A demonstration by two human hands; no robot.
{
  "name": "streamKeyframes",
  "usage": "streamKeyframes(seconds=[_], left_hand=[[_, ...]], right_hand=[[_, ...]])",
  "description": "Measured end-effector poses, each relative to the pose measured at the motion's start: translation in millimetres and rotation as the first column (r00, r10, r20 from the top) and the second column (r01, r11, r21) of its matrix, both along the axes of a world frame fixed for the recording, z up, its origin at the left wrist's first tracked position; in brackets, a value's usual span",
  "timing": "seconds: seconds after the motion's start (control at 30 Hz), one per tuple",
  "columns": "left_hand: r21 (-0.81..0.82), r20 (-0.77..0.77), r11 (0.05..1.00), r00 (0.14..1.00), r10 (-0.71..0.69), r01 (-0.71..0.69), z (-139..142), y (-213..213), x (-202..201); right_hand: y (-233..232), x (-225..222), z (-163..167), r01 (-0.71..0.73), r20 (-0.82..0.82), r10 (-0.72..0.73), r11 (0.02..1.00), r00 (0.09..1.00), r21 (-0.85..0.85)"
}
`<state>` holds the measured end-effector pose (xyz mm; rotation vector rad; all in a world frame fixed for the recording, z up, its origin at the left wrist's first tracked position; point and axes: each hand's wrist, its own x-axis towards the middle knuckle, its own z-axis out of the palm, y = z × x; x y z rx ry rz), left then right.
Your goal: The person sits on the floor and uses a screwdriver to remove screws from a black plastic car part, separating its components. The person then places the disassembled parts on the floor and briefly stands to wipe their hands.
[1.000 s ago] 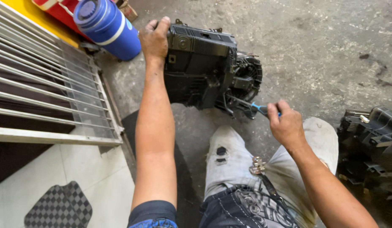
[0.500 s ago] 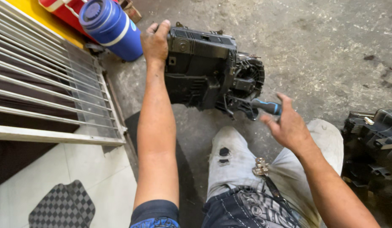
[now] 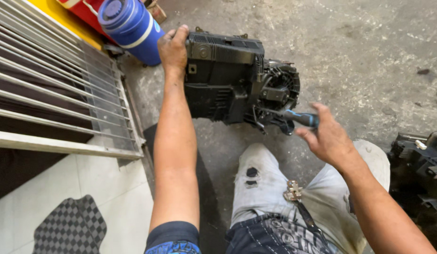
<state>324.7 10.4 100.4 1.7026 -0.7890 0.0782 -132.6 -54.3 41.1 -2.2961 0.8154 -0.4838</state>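
Left hand [image 3: 173, 47]: clamped over the top left corner of the black plastic blower housing [image 3: 223, 77], which lies on the concrete floor [image 3: 359, 51] in front of the person's knee. Right hand [image 3: 329, 136]: fingers loosely curled around the blue-and-black handle of a screwdriver [image 3: 293, 116], its shaft running into the round fan end of the housing; done well, the shaft stays in line with the fastener while the left hand stops the housing turning. Nearby: 1 blue jug [image 3: 131, 28] just beside the left hand, a metal grate [image 3: 54, 94] on the left, another black unit [image 3: 421, 174] at the right edge.
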Motion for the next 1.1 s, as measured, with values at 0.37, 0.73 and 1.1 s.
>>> streamKeyframes(seconds=[0.37,0.73,1.1], left_hand=[[-0.067,-0.097,0.995,0.992,-0.079,0.073,-2,-2,13],[0.048,0.11,0.988,0.984,0.139,-0.145,9,-34,11],[0.126,0.017,0.986,0.994,0.109,-0.11,3,-16,24]], right_hand=[[-2,6,1,0.221,-0.255,-0.184,0.967,0.949,0.127],[-23,16,31,0.128,-0.12,-0.122,0.991,0.985,0.045],[-11,10,14,0.003,0.063,-0.002,1.0,0.998,-0.014]])
